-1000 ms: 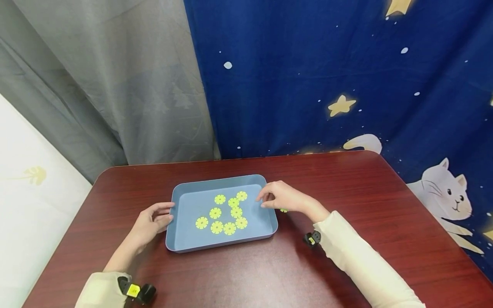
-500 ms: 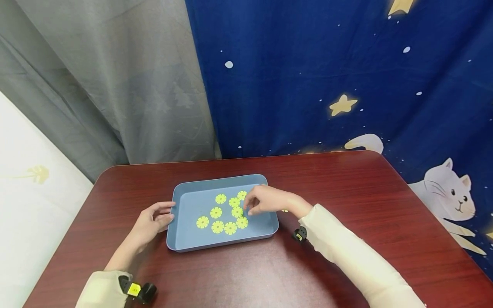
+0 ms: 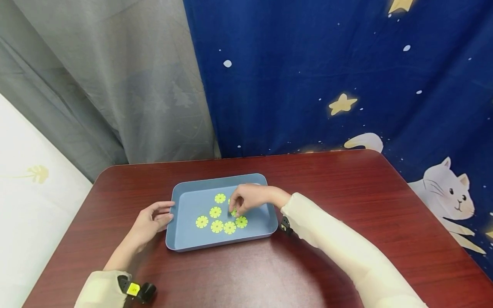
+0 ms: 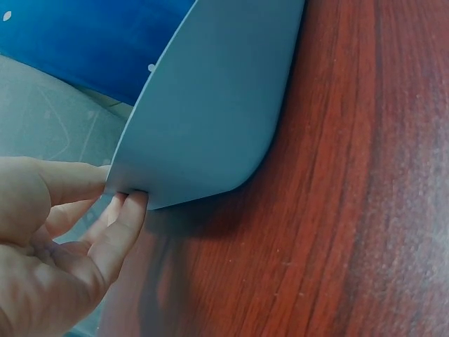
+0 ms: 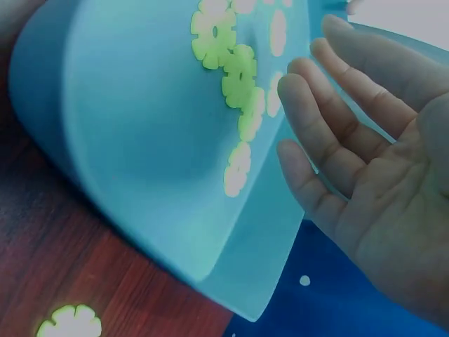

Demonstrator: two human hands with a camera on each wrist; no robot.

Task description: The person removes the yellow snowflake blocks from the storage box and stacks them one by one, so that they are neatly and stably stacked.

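Leftward over the tray (image 3: 182, 235), the right grip (image 3: 252, 197) is shifting since the earlier frame, while the left grip (image 3: 152, 221) is keeping its place. Right now the right grip is hovering unladen, fingers curving loosely above the flower-shaped yellow pieces (image 3: 217, 226). One piece is peeping out by its fingertips, and its back is blocking others in the head view. The left grip is touching the tray's left wall, its fingers resting lightly at the rim. Six pieces are lying in full sight on the tray floor, spreading leftward from the right grip. Beyond the tray's right side, a loose piece (image 5: 70, 324) is lying on the bench (image 3: 335, 179), showing in the right wrist view; the right arm is hiding it from the head view. Cream sleeves (image 3: 339, 237) are reaching in from both near corners, each carrying a black wrist device (image 3: 146, 293). Behind the bench, a grey curtain (image 3: 146, 85) is hanging beside a blue curtain (image 3: 277, 77) bearing stars (image 3: 342, 105) and a white cat (image 3: 448, 194)
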